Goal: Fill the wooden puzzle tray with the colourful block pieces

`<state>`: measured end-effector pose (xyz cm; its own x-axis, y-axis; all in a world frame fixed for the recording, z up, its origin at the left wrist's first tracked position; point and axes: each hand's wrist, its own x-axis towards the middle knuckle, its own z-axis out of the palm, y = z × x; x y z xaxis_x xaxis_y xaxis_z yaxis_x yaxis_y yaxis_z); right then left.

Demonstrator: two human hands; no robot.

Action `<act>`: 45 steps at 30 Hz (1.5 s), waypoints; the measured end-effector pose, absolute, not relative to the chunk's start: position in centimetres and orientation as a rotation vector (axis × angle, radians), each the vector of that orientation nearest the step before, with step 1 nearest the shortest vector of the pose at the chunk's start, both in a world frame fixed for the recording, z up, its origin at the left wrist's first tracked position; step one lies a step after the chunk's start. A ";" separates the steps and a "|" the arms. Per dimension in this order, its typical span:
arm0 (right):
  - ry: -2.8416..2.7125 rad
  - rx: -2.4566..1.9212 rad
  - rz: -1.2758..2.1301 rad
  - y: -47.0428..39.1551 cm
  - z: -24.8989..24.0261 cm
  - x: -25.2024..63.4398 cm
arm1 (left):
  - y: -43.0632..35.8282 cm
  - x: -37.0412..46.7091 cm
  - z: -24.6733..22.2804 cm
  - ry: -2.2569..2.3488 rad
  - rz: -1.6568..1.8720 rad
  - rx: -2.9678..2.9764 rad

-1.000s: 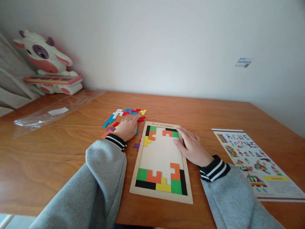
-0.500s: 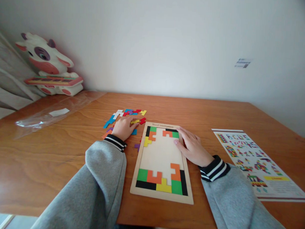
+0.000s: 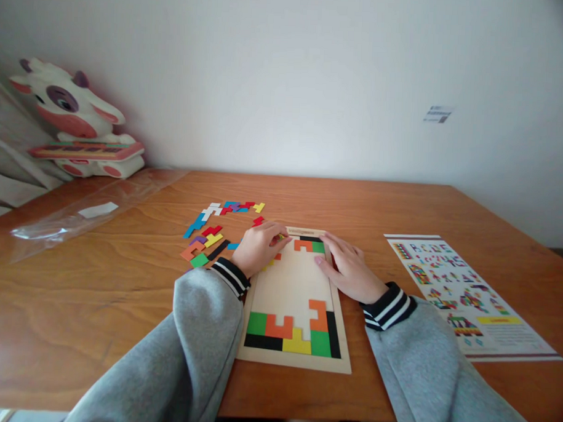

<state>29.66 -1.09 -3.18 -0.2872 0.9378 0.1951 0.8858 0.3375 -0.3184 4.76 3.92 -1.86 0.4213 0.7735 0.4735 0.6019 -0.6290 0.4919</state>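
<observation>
My left hand (image 3: 260,248) is over the upper left corner of the wooden puzzle board (image 3: 245,352), fingers pinched on a small yellow puzzle piece (image 3: 281,237) that is mostly hidden. Flat on the board's upper right rim lies my right hand (image 3: 355,275), thumb apart from the fingers and reaching over the inner area. Green, orange, black and yellow pieces fill the near end of the board, among them an orange U-shaped piece (image 3: 278,327). At its far right sits another orange piece (image 3: 303,244) beside a green one. The hand covers much of the upper left group.
Loose coloured pieces lie left of the board, including a green piece (image 3: 200,260) and white pieces (image 3: 212,211). A printed sheet (image 3: 472,291) rests at the right. Clear plastic wrap (image 3: 97,211) and a cow-shaped toy keyboard (image 3: 87,149) are at the far left.
My left hand has moved right from the loose pieces to the board's upper left corner, carrying the yellow piece. My right hand stays on the rim. The view has shifted slightly.
</observation>
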 end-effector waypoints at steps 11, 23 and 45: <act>-2.270 -1.649 0.227 -1.1 -3.0 29.5 | 3.8 5.1 -2.7 1.171 0.969 2.493; -2.267 -1.616 0.189 -1.1 -3.2 29.6 | 4.7 4.6 -3.3 1.009 1.002 2.635; -2.476 -1.239 0.306 -1.6 -2.1 28.8 | 3.1 4.3 -0.9 0.963 0.613 2.921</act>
